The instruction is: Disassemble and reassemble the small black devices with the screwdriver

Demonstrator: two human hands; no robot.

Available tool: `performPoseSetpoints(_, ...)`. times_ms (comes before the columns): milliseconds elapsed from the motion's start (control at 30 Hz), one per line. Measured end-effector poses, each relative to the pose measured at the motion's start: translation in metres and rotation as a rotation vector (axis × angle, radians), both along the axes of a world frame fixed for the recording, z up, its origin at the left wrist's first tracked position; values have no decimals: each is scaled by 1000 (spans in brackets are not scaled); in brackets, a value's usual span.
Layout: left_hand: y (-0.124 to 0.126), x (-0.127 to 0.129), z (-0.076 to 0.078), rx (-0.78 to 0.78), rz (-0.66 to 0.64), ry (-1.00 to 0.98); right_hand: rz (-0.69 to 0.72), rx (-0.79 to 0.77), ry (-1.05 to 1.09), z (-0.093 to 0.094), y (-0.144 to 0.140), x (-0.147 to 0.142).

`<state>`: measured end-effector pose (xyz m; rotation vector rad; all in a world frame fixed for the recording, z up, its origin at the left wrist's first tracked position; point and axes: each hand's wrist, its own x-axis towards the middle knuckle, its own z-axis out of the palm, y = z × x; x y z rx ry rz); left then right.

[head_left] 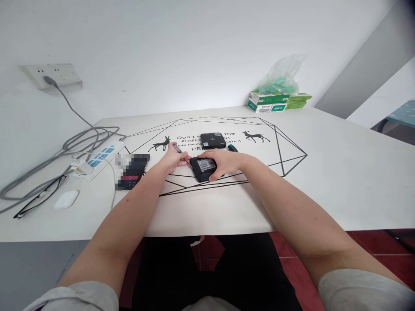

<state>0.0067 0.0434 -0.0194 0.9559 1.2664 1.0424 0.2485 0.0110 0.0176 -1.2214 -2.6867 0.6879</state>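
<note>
Right hand (223, 163) clamps small black rigid plastic box (203, 168), label up, mid tabletop (324, 181). Left hand (173, 159) pinches thin dark-handled tool (177, 149) at its left edge. Judged light, stiff, smooth; hold by side edges.

Small box (203, 168) mid-table (340, 172) w/ second box (213, 141) behind, phone (132, 171) left, power strip (97, 160) further left, cartons (269, 102) far right.

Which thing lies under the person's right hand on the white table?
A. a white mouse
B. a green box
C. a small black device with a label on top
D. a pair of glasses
C: the right hand rests on the small black device, whose label faces up.
</note>
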Motion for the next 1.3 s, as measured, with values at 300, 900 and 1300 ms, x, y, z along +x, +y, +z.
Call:
performPoseSetpoints(300,2,-4,-6,39,-67,-40,-15,21,-4,-1,1,1)
performPoseSetpoints(900,5,-3,-2,85,60,107,-82,-8,-8,-8,6,4)
performPoseSetpoints(1300,4,-17,-5,338,17,1094,-3,93,103,-21,0,-22)
